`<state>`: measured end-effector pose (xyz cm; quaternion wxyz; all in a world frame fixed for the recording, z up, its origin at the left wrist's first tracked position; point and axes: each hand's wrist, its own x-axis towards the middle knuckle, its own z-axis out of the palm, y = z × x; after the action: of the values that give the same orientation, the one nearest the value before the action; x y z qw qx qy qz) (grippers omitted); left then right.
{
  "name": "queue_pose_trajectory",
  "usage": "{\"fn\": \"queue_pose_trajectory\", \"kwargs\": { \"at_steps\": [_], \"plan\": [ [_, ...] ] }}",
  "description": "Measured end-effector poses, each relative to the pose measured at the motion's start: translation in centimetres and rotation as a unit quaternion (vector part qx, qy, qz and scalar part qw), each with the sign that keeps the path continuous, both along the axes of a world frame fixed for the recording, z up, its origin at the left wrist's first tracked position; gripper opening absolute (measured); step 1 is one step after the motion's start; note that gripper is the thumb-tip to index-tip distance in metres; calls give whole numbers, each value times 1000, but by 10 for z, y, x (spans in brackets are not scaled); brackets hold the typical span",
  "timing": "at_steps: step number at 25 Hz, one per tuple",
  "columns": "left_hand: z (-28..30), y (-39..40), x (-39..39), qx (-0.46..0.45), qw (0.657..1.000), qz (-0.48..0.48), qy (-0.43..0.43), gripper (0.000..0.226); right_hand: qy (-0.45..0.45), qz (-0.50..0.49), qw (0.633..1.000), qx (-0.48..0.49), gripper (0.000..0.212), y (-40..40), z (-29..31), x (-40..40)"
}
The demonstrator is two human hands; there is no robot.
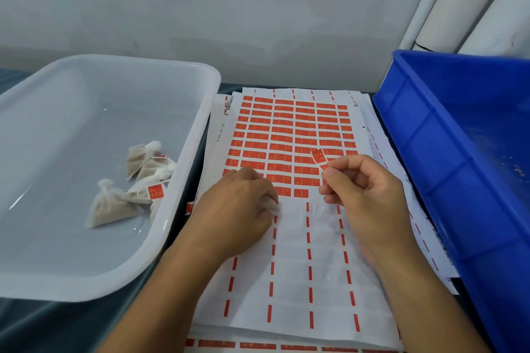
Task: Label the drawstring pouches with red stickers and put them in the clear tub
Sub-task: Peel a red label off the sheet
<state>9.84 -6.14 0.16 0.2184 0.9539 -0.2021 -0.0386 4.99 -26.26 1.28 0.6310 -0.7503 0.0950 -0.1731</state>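
Observation:
A sheet of red stickers (289, 135) lies in front of me, its near half peeled bare. My right hand (364, 189) pinches a red sticker (319, 158) between thumb and forefinger, lifted off the sheet. My left hand (243, 209) rests palm down on the sheet, and a bit of white pouch fabric (271, 205) shows under its fingers. The clear tub (183, 169) stands to the left and holds several filled drawstring pouches (137, 186), at least two with red stickers on them.
A blue plastic bin (459, 152) stands on the right, tilted toward me, its inside mostly out of view. More sticker sheets are stacked under the top one. A grey wall runs behind, with white pipes at the upper right.

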Motion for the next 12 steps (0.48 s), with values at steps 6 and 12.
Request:
{"fn": "queue_pose_trajectory", "kwargs": {
  "at_steps": [6,12],
  "plan": [
    [2,-18,-6,-180,980,65,43,13,3,-5,1000,18,2,-1,-1,2],
    [11,-25,-6,-289,941,122,124,9,22,-11,999,28,5,-1,-2,5]
  ]
}}
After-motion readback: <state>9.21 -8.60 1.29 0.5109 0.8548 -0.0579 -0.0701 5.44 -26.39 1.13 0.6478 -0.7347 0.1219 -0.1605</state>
